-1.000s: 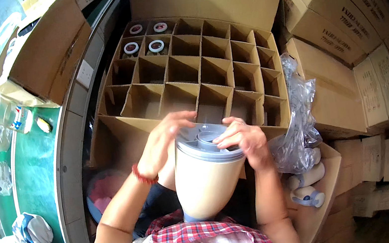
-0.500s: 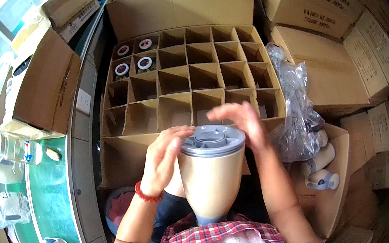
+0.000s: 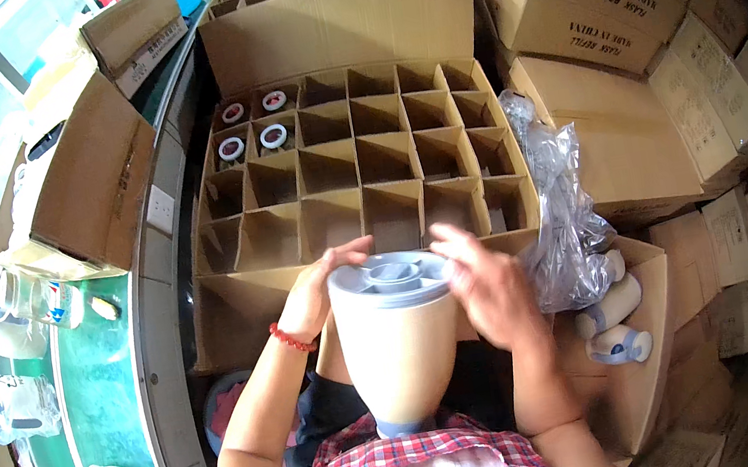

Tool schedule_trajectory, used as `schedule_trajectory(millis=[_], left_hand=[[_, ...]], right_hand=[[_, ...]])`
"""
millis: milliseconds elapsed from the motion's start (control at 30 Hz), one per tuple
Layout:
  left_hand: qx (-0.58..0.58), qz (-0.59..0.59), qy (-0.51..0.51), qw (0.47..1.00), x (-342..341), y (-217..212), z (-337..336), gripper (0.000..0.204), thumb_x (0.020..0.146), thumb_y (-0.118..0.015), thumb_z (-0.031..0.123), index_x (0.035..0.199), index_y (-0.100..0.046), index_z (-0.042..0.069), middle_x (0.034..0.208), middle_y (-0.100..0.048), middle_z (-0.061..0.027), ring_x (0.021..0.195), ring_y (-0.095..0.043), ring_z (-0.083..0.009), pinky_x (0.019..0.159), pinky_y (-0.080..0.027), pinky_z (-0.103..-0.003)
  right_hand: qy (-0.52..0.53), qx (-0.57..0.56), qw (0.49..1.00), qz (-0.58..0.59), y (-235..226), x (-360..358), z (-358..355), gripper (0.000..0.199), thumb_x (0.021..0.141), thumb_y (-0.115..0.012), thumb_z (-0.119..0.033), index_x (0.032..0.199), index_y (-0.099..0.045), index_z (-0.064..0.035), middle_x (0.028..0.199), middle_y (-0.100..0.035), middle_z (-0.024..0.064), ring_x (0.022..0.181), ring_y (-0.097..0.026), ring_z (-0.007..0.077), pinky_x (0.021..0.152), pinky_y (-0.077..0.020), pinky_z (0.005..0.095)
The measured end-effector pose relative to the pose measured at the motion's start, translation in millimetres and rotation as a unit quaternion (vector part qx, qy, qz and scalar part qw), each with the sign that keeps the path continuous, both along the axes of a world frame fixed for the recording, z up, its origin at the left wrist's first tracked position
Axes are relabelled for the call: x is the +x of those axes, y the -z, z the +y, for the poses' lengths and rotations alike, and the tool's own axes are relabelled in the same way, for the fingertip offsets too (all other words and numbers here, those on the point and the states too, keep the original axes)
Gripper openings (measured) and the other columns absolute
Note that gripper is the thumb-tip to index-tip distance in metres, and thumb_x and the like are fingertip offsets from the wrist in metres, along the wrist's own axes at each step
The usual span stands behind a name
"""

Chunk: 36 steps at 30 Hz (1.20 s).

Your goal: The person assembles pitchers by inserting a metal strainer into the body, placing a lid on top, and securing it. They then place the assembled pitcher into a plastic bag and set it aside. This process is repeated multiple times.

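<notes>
A cream vacuum flask (image 3: 401,350) stands between my forearms, its narrow grey-blue end down against my lap. The wide grey end piece (image 3: 395,279) faces up, with a raised ring in its middle. My left hand (image 3: 324,284), a red bead bracelet at its wrist, curves round the left side of this upper end. At the right side of the rim is my right hand (image 3: 491,288), its fingers bent toward the end piece and somewhat blurred. Whether those fingers press on the rim, I cannot tell.
Ahead stands an open divided carton (image 3: 326,173) with a few white-ringed flask refills (image 3: 273,136) at its far left. A clear plastic bag (image 3: 554,207) and a box of cream flasks (image 3: 615,304) lie right. Stacked cartons (image 3: 592,8) rise behind; a green bench (image 3: 100,371) runs along the left.
My right hand has come down from above the rim to its right side. The flask sits slightly farther left in view, and my left hand stays beside it.
</notes>
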<state>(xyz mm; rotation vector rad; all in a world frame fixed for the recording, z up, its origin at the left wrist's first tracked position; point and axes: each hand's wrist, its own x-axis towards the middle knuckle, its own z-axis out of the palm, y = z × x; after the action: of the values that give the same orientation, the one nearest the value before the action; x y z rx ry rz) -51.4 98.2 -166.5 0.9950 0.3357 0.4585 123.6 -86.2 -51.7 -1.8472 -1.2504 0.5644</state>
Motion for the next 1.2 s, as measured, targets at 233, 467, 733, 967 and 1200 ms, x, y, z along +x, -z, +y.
schedule_trajectory(millis=[233, 467, 733, 967, 1200], left_hand=[[0.585, 0.124, -0.058, 0.8, 15, -131, -68, 0.022, 0.091, -0.058, 0.012, 0.108, -0.066, 0.0, 0.113, -0.064, -0.0148, 0.111, -0.058, -0.03, 0.1, -0.04, -0.037], [0.041, -0.096, -0.003, 0.995, -13, -1, -12, 0.048, 0.099, -0.046, 0.039, 0.074, -0.066, 0.003, 0.134, -0.056, -0.0206, 0.139, -0.033, -0.0349, 0.114, -0.022, -0.048], [0.543, 0.103, -0.082, 0.829, 16, -101, -60, 0.03, 0.095, -0.056, 0.025, 0.112, -0.064, 0.002, 0.117, -0.064, -0.0149, 0.109, -0.059, -0.0305, 0.099, -0.041, -0.04], [0.319, -0.13, 0.016, 0.939, -10, -52, -27, 0.027, 0.095, -0.058, 0.031, 0.092, -0.072, 0.008, 0.131, -0.059, -0.0124, 0.127, -0.048, -0.032, 0.11, -0.028, -0.051], [0.141, -0.007, 0.004, 0.99, -9, -50, -30, 0.027, 0.097, -0.052, 0.025, 0.094, -0.065, 0.001, 0.128, -0.057, -0.0194, 0.115, -0.056, -0.0287, 0.099, -0.044, -0.04]], right_hand=[[-0.257, 0.027, 0.586, 0.768, 123, 30, 96, 0.073, 0.099, -0.027, -0.057, 0.122, -0.056, 0.0063, 0.131, -0.057, 0.023, 0.119, -0.056, 0.0324, 0.107, -0.0383, 0.043], [-0.054, 0.037, 0.994, -0.084, 11, -27, 1, 0.057, 0.099, -0.043, -0.046, 0.125, -0.055, 0.0022, 0.126, -0.058, 0.025, 0.112, -0.061, 0.0354, 0.1, -0.0453, 0.0436], [-0.171, 0.104, 0.673, 0.713, 118, 61, 59, 0.074, 0.098, -0.027, -0.058, 0.123, -0.059, 0.0036, 0.131, -0.054, 0.0273, 0.118, -0.056, 0.0394, 0.106, -0.0388, 0.0496], [-0.082, 0.013, 0.898, 0.432, 40, 7, 21, 0.064, 0.101, -0.028, -0.046, 0.121, -0.058, 0.0068, 0.127, -0.059, 0.0221, 0.118, -0.057, 0.0334, 0.105, -0.0398, 0.0411], [-0.071, 0.023, 0.95, 0.303, 45, 19, 15, 0.068, 0.101, -0.028, -0.049, 0.124, -0.055, 0.0099, 0.126, -0.06, 0.0245, 0.118, -0.058, 0.0348, 0.104, -0.0421, 0.0393]])
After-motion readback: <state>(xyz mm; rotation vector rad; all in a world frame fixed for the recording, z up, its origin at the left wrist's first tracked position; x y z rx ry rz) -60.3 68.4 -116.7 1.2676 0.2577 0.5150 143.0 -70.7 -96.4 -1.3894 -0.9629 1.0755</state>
